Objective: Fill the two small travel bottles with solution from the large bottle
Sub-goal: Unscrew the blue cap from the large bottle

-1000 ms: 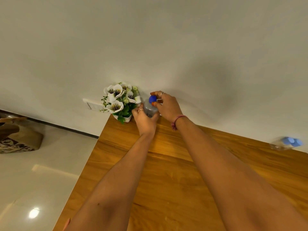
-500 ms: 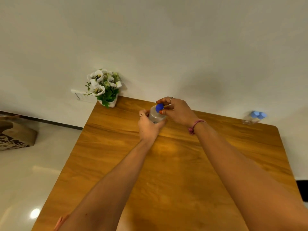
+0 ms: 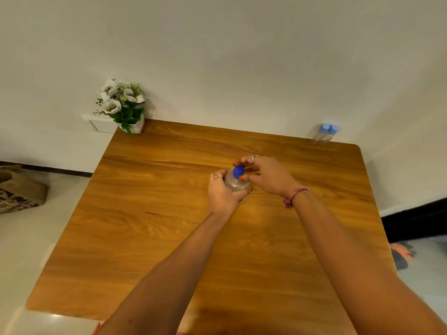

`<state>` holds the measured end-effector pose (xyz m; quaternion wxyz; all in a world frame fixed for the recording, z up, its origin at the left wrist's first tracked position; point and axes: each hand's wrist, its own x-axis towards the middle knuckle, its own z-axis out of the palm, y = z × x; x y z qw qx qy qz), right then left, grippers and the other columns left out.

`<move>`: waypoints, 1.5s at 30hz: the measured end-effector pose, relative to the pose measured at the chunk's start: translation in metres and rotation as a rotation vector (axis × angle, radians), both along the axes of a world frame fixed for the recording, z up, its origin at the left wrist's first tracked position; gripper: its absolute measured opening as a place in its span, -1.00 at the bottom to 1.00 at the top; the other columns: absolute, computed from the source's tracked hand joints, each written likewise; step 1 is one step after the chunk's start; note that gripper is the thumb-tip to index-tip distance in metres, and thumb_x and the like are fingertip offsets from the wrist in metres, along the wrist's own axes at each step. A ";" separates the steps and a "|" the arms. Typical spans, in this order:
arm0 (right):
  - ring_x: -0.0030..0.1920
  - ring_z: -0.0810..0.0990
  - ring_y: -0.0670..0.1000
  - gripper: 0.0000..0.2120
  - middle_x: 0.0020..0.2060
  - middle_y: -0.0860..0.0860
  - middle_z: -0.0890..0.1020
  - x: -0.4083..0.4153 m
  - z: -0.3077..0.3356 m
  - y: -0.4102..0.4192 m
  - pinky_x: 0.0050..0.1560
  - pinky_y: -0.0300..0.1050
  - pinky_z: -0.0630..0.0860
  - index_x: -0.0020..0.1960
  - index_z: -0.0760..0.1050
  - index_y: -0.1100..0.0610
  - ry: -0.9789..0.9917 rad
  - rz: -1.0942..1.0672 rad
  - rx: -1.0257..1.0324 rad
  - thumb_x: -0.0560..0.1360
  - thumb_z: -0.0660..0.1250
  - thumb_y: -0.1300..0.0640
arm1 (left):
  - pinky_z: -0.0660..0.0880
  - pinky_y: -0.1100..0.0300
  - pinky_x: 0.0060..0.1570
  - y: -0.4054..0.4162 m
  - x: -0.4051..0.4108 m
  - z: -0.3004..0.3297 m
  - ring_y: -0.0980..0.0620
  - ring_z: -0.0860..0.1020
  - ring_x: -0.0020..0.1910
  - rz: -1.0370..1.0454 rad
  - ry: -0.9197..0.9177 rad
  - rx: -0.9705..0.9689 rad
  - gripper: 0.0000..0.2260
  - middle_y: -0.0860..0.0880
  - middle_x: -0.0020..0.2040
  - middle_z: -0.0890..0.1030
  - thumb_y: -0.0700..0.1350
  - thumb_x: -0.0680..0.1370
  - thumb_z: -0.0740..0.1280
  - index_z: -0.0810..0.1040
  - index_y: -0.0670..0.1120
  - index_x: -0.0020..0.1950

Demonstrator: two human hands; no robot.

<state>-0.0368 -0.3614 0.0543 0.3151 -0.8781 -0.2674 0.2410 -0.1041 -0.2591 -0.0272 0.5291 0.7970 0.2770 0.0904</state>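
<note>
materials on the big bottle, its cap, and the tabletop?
Large bottle: likely clear plastic, translucent and faintly cloudy; the left hand grips its body, hiding most of it.
Cap: looks like opaque blue plastic, matte, evenly coloured; the right hand pinches it.
Tabletop: wood or wood-look laminate, visible grain, satin sheen, rounded corner; which one, I cannot tell.

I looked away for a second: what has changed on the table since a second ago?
The large bottle came from beside the flower pot towards the table's middle, carried by both hands. The left hand still grips its body and the right hand still pinches the blue cap. The two small bottles stayed at the far right corner.
</note>
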 end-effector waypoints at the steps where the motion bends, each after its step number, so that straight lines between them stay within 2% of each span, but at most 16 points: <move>1: 0.10 0.55 -0.09 -0.67 0.15 -0.04 0.59 -0.002 -0.003 -0.002 0.10 -0.26 0.44 0.21 0.50 0.05 0.004 0.001 -0.006 0.47 0.36 0.26 | 0.43 0.25 -0.03 -0.002 -0.002 -0.003 0.08 0.45 0.03 -0.006 0.008 -0.008 -0.35 0.01 0.07 0.43 0.00 0.20 0.61 0.44 -0.14 0.19; 7: 0.15 0.55 -0.06 -0.64 0.17 -0.02 0.58 -0.016 -0.010 -0.033 0.19 -0.18 0.47 0.24 0.49 0.07 -0.017 0.025 0.007 0.47 0.35 0.28 | 0.53 0.11 0.03 -0.032 -0.016 -0.005 0.03 0.48 0.04 0.006 0.021 -0.001 -0.37 0.02 0.05 0.43 0.00 0.18 0.62 0.42 -0.09 0.12; 14: 0.19 0.54 0.00 -0.62 0.20 0.04 0.57 -0.028 -0.015 -0.046 0.23 -0.08 0.48 0.27 0.47 0.14 -0.025 0.045 0.005 0.47 0.34 0.32 | 0.47 0.19 0.04 -0.046 -0.028 -0.010 0.04 0.44 0.07 0.006 0.011 0.038 -0.32 0.01 0.06 0.39 0.00 0.19 0.62 0.41 -0.16 0.19; 17: 0.19 0.53 0.00 -0.61 0.20 0.03 0.57 -0.033 -0.017 -0.047 0.23 -0.11 0.47 0.29 0.46 0.14 -0.045 0.028 0.001 0.48 0.33 0.30 | 0.48 0.17 0.10 -0.047 -0.033 -0.010 0.03 0.43 0.11 -0.007 0.021 0.047 -0.29 -0.01 0.10 0.39 -0.01 0.21 0.61 0.38 -0.17 0.24; 21: 0.22 0.51 -0.01 -0.60 0.23 0.02 0.55 -0.033 -0.016 -0.046 0.24 -0.12 0.45 0.31 0.43 0.12 -0.055 0.019 -0.021 0.49 0.30 0.31 | 0.43 0.08 0.22 -0.041 -0.034 -0.010 0.00 0.39 0.20 -0.156 0.016 0.036 -0.21 -0.02 0.16 0.36 -0.01 0.21 0.61 0.33 -0.17 0.32; 26: 0.22 0.51 -0.01 -0.54 0.29 0.01 0.50 -0.033 -0.007 -0.042 0.23 -0.07 0.47 0.37 0.38 0.07 -0.092 0.038 -0.124 0.50 0.32 0.27 | 0.40 0.10 0.31 -0.025 -0.037 -0.014 0.05 0.39 0.32 -0.227 0.015 -0.129 -0.12 -0.04 0.36 0.39 0.09 0.23 0.57 0.25 -0.14 0.43; 28: 0.24 0.50 -0.01 -0.53 0.31 0.00 0.48 -0.033 -0.001 -0.038 0.24 -0.06 0.46 0.38 0.37 0.05 -0.130 0.066 -0.160 0.49 0.33 0.24 | 0.43 0.17 0.25 -0.017 -0.035 -0.016 0.07 0.44 0.28 -0.285 0.035 -0.135 -0.15 -0.03 0.33 0.44 0.05 0.23 0.57 0.28 -0.13 0.42; 31: 0.23 0.49 -0.01 -0.59 0.27 -0.01 0.51 -0.032 0.005 -0.034 0.27 -0.08 0.42 0.33 0.43 0.06 -0.187 0.135 -0.206 0.49 0.32 0.24 | 0.40 0.42 0.04 -0.009 -0.032 -0.011 0.09 0.48 0.17 -0.386 0.042 -0.097 -0.33 0.02 0.21 0.50 -0.11 0.31 0.56 0.36 -0.10 0.33; 32: 0.22 0.49 0.00 -0.61 0.25 -0.01 0.52 -0.032 0.005 -0.032 0.27 -0.08 0.41 0.30 0.45 0.07 -0.207 0.156 -0.231 0.49 0.32 0.24 | 0.39 0.43 0.03 -0.007 -0.031 -0.011 0.08 0.49 0.16 -0.399 0.033 -0.084 -0.37 0.02 0.18 0.52 -0.12 0.32 0.56 0.38 -0.09 0.31; 35: 0.18 0.50 0.02 -0.66 0.18 0.01 0.55 -0.034 0.004 -0.027 0.23 -0.04 0.43 0.24 0.50 0.07 -0.267 0.179 -0.298 0.49 0.32 0.27 | 0.42 0.28 0.09 -0.005 -0.030 -0.012 0.05 0.50 0.16 -0.370 0.032 -0.024 -0.35 -0.02 0.19 0.54 -0.07 0.29 0.58 0.42 -0.12 0.30; 40: 0.14 0.53 0.04 -0.68 0.15 0.04 0.57 -0.039 0.005 -0.019 0.19 -0.05 0.47 0.23 0.51 0.09 -0.317 0.167 -0.341 0.50 0.30 0.30 | 0.45 0.29 0.06 -0.003 -0.033 -0.014 0.08 0.53 0.11 -0.322 0.021 -0.029 -0.33 0.00 0.17 0.56 -0.03 0.23 0.60 0.45 -0.11 0.28; 43: 0.12 0.54 0.03 -0.71 0.13 0.05 0.58 -0.040 0.005 -0.016 0.16 -0.09 0.48 0.22 0.52 0.12 -0.301 0.122 -0.358 0.50 0.32 0.25 | 0.42 0.30 0.03 -0.003 -0.034 -0.013 0.11 0.51 0.08 -0.313 0.035 -0.028 -0.34 0.03 0.14 0.55 -0.05 0.24 0.60 0.45 -0.11 0.27; 45: 0.04 0.55 0.02 -0.75 0.07 0.07 0.60 -0.040 0.004 -0.014 0.08 -0.13 0.50 0.16 0.54 0.14 -0.309 0.082 -0.372 0.49 0.35 0.15 | 0.41 0.30 0.03 -0.003 -0.033 -0.013 0.12 0.50 0.07 -0.317 0.046 -0.020 -0.35 0.04 0.13 0.53 -0.06 0.24 0.60 0.45 -0.11 0.26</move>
